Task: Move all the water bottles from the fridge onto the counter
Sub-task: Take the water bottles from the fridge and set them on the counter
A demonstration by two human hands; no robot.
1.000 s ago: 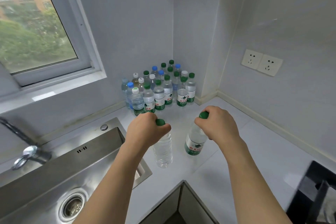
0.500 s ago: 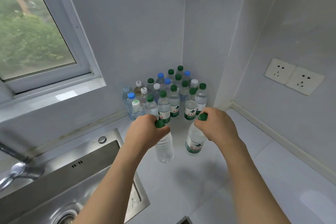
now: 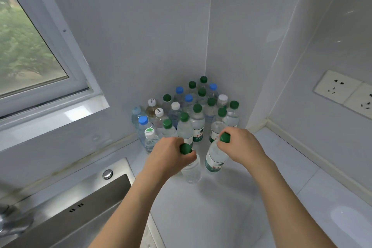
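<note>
Carrying two green-capped bottles by the neck, both hands have come forward over the counter [image 3: 231,207] toward the cluster of bottles [image 3: 187,110] packed into the wall corner. The left hand [image 3: 171,157] is clenched around the plain bottle [image 3: 191,171]; the right hand [image 3: 239,147] grips the labelled bottle [image 3: 215,159], tilted cap-right. Both now hang just in front of the cluster, so setting down looks imminent. Whether either base touches the counter I cannot tell. Bare counter lies in front of the cluster and to its right along the wall; the sink [image 3: 96,203] edge lies to its left, so room there is tight
</note>
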